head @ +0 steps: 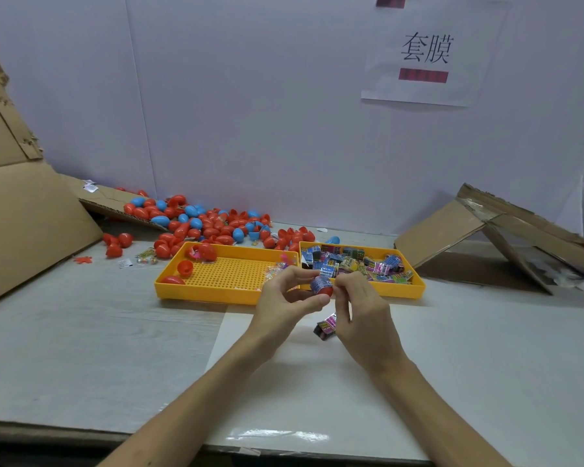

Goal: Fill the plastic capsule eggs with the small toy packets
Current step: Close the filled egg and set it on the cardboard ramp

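1. Item under work: a red capsule half (328, 291), held in the air just above the desk (115, 332), between the two hands and just short of the trays. A blue packet (320, 283) sits in its open mouth, part in and part standing proud.
2. Left hand (284, 298): grip clamped on the red capsule half, with the thumb on the near side and the fingers curled over the far side.
3. Right hand (364, 308): fingertips pinched on the blue packet, from the side opposite the left grip. The fingers cover the rim, so I cannot tell how deep the packet is seated.
4. Directly below the right grip is a pink packet (327, 326). I cannot tell whether the lower fingers hold it or it rests on the desk.
5. Just beyond the right grip stands a yellow tray (418, 288) stocked with packets. Just beyond the left grip stands a second yellow tray (209, 294) carrying a few loose red halves (185, 267).
6. Further out beyond the left grip, along the wall, lies a heap of red and blue eggs (196, 220).
7. Judgement, step in hand: one packet is being packed into one shell half. Neither grip holds a closing half.
8. Judgement, next move: the packet needs pressing home below the rim, with no film caught across the seam. The right grip must then let go to fetch a mating half, most likely from the tray beyond the left grip, while the left grip keeps the shell mouth-up.
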A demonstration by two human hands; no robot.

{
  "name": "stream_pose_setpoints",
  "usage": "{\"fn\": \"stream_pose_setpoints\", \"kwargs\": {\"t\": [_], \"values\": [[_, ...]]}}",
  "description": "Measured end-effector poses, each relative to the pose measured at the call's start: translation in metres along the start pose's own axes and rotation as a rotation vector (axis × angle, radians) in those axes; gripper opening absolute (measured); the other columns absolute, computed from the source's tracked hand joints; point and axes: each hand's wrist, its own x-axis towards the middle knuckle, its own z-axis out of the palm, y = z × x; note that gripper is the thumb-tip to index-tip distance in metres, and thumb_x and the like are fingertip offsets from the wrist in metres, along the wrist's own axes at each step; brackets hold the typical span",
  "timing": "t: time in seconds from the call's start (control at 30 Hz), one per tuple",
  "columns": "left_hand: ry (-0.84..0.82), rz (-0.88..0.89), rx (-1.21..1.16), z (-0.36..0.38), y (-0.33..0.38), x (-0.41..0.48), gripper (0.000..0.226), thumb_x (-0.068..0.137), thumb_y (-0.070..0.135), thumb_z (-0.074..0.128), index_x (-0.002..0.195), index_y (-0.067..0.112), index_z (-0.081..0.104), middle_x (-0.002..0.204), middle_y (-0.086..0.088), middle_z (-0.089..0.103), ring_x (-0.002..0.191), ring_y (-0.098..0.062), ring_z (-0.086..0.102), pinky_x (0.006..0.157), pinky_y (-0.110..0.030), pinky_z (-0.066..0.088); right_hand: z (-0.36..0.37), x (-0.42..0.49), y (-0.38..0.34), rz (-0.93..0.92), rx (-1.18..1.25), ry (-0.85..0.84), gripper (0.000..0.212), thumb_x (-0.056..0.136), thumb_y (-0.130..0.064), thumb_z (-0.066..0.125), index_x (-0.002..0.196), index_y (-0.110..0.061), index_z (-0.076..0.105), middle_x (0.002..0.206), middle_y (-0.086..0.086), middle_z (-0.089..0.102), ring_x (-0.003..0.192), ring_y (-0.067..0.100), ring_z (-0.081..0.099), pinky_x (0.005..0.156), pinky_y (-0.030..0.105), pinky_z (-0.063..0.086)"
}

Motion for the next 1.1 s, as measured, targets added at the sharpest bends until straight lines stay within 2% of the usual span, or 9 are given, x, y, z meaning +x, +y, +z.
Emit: {"fn": "stream_pose_setpoints", "kwargs": {"t": [0.17,0.3,0.37,0.5,0.6,0.67,0.77,0.97,1.1], "values": [[-0.017,-0.022,-0.024,-0.003,0.002,0.002,0.041,0.084,0.007,0.08,0.119,0.024,0.068,0.114,0.007,0.072,0.097,-0.011,0.072,0.075,-0.024,0.059,-0.001,0.005,0.001,0.33,0.337,-0.012,0.011,0.098,-0.012,0.054,0.1,-0.02,0.061,0.093,-0.007,0.065,0.07,0.013,0.065,0.061,0.018,0.05],[-0.074,-0.024,-0.013,-0.003,0.001,0.001,0.046,0.088,-0.003,0.072,0.122,0.027,0.069,0.117,0.016,0.069,0.095,-0.011,0.072,0.077,-0.026,0.059,-0.009,0.01,0.015,0.662,0.729,-0.114,0.023,0.102,-0.013,0.056,0.12,-0.024,0.065,0.115,0.0,0.07,0.079,0.023,0.074,0.066,0.027,0.056],[-0.123,-0.03,-0.011,-0.004,0.0,0.001,0.046,0.092,-0.003,0.067,0.129,0.025,0.067,0.123,0.012,0.067,0.097,-0.015,0.073,0.08,-0.028,0.06,-0.011,0.01,0.018,0.688,0.817,-0.218,0.03,0.099,-0.012,0.062,0.126,-0.022,0.066,0.12,-0.005,0.071,0.088,0.024,0.075,0.069,0.03,0.058],[-0.132,-0.043,-0.024,-0.004,-0.002,0.0,0.046,0.099,0.002,0.06,0.14,0.023,0.058,0.126,-0.003,0.066,0.096,-0.021,0.075,0.084,-0.032,0.061,-0.009,0.01,0.016,0.718,0.815,-0.235,0.024,0.089,-0.012,0.075,0.109,-0.024,0.068,0.107,-0.01,0.072,0.087,0.019,0.075,0.065,0.022,0.054],[-0.101,-0.054,-0.008,-0.004,-0.002,0.001,0.033,0.099,0.008,0.062,0.127,0.023,0.066,0.11,-0.003,0.075,0.092,-0.02,0.076,0.079,-0.029,0.061,-0.009,0.01,0.016,0.745,0.841,-0.22,0.029,0.081,-0.016,0.081,0.105,-0.016,0.064,0.098,-0.008,0.073,0.086,0.022,0.075,0.064,0.022,0.054],[-0.099,-0.061,0.012,-0.003,-0.004,0.001,0.024,0.1,0.008,0.061,0.118,0.021,0.069,0.103,-0.004,0.077,0.09,-0.02,0.076,0.076,-0.026,0.06,-0.011,0.01,0.016,0.742,0.836,-0.237,0.031,0.081,-0.016,0.081,0.107,-0.022,0.066,0.099,-0.007,0.074,0.088,0.02,0.074,0.066,0.023,0.055],[-0.087,-0.086,-0.027,-0.002,-0.005,0.002,0.02,0.099,0.015,0.064,0.117,0.019,0.071,0.099,-0.006,0.078,0.09,-0.023,0.076,0.078,-0.03,0.061,-0.012,0.011,0.015,0.721,0.821,-0.242,0.029,0.079,-0.016,0.085,0.101,-0.031,0.072,0.099,-0.004,0.074,0.089,0.02,0.073,0.068,0.025,0.056],[-0.032,-0.16,-0.082,-0.004,-0.007,0.003,0.016,0.091,0.021,0.072,0.101,0.008,0.07,0.087,-0.004,0.077,0.083,-0.026,0.076,0.069,-0.027,0.06,-0.014,0.011,0.014,0.693,0.897,-0.313,0.028,0.07,-0.019,0.087,0.092,-0.024,0.072,0.092,-0.001,0.073,0.089,0.025,0.073,0.071,0.031,0.058],[-0.031,-0.211,-0.177,-0.005,-0.006,0.005,0.01,0.095,0.011,0.067,0.104,0.008,0.07,0.097,-0.013,0.076,0.087,-0.028,0.077,0.072,-0.027,0.061,-0.017,0.014,0.018,0.817,0.97,-0.245,0.026,0.073,-0.019,0.083,0.095,-0.019,0.071,0.087,0.004,0.073,0.078,0.025,0.071,0.068,0.03,0.057]]}}
